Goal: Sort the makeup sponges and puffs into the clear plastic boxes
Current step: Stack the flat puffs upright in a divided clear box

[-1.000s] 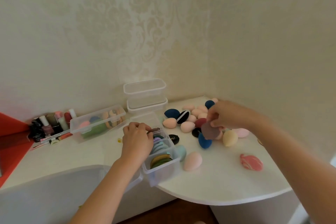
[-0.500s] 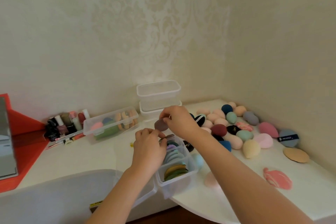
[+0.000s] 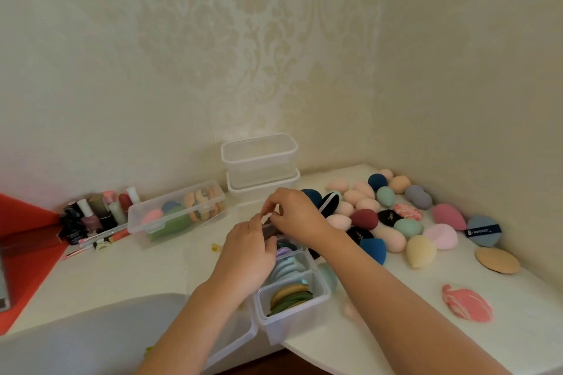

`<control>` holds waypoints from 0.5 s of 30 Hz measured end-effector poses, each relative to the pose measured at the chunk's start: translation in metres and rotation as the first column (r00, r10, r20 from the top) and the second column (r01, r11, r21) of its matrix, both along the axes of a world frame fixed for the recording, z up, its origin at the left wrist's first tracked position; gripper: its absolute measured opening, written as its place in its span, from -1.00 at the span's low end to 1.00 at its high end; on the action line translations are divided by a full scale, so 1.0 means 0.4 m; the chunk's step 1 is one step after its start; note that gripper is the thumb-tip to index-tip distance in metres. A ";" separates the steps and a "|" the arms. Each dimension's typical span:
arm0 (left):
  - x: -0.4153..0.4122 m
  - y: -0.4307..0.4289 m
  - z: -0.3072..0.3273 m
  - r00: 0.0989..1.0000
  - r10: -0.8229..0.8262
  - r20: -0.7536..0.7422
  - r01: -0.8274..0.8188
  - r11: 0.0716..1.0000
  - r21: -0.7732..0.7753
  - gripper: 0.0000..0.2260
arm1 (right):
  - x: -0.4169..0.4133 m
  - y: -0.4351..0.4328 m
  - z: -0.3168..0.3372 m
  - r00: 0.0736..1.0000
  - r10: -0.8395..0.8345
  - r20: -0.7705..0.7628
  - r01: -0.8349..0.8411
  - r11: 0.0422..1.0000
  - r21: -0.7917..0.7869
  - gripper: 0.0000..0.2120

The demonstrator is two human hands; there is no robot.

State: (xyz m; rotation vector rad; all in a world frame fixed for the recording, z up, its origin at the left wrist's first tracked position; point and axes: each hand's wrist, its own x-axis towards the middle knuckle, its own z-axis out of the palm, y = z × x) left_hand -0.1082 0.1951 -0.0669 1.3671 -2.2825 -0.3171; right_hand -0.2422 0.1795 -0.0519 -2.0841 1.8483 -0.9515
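Note:
A narrow clear box point(image 3: 323, 294) with dividers stands at the table's front edge. It holds upright flat puffs: olive and tan ones point(image 3: 291, 298) nearest me, pale blue ones point(image 3: 288, 268) behind them. Over its far end my left hand point(image 3: 246, 256) and my right hand point(image 3: 294, 213) meet fingertip to fingertip. Both pinch a dark mauve puff point(image 3: 270, 231), which the fingers mostly hide. To the right lies a pile of loose egg-shaped sponges point(image 3: 365, 218) in pink, blue, green and maroon.
Another clear box point(image 3: 143, 224) with sponges sits at the back left, and two stacked clear boxes point(image 3: 259, 158) stand by the wall. Nail polish bottles point(image 3: 91, 213) are far left. Flat puffs lie right: marbled pink point(image 3: 467, 303), tan point(image 3: 497, 260), blue point(image 3: 483, 231).
My right hand took the mauve puff from the pile and carried it left to the divided box's far end, where it now meets my left hand. The view shifted right.

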 end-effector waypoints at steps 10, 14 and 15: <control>-0.002 -0.013 -0.009 0.994 -0.028 0.103 0.031 0.999 -0.022 -0.64 | -0.109 -0.017 0.102 0.998 0.015 0.055 -0.015 1.000 -0.010 -0.84; -0.001 -0.016 -0.012 0.993 -0.032 0.111 0.034 0.999 -0.015 -0.64 | -0.209 0.045 0.126 0.998 -0.045 -0.036 0.051 0.984 0.172 -0.90; 0.000 -0.016 -0.013 0.993 -0.034 0.111 0.035 0.999 -0.011 -0.64 | -0.242 0.063 0.121 0.992 -0.107 -0.067 0.118 0.975 0.186 -0.90</control>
